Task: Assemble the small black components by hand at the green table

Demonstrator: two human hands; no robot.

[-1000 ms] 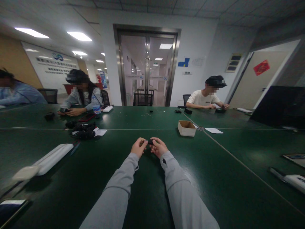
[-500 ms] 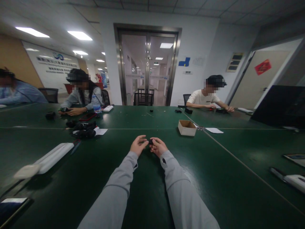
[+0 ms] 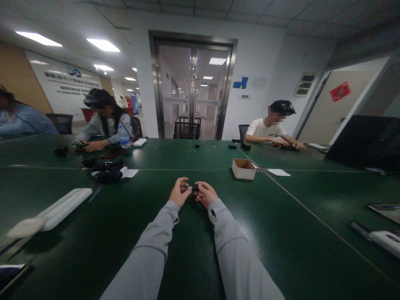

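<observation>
Just above the green table, a small black stick with a silvery end [image 3: 194, 188], resembling a USB stick, lies crosswise between my two hands. My right hand [image 3: 206, 195] pinches its black part between thumb and fingers. My left hand [image 3: 178, 193] has its thumb and a finger at the silvery end, while its index finger arches above. The fingers cover part of the stick, and the exact kind is too small to make out.
An open cardboard box [image 3: 244, 170] stands ahead to the right, near white paper [image 3: 279, 172]. Black gear [image 3: 108, 171], a water bottle [image 3: 124, 137] and a long white device [image 3: 66, 208] are on the left. Co-workers sit across the table, one [image 3: 265, 129] at right.
My hands have drawn slightly apart, and the stick's silvery end now shows between them. The whole view has shifted a little.
</observation>
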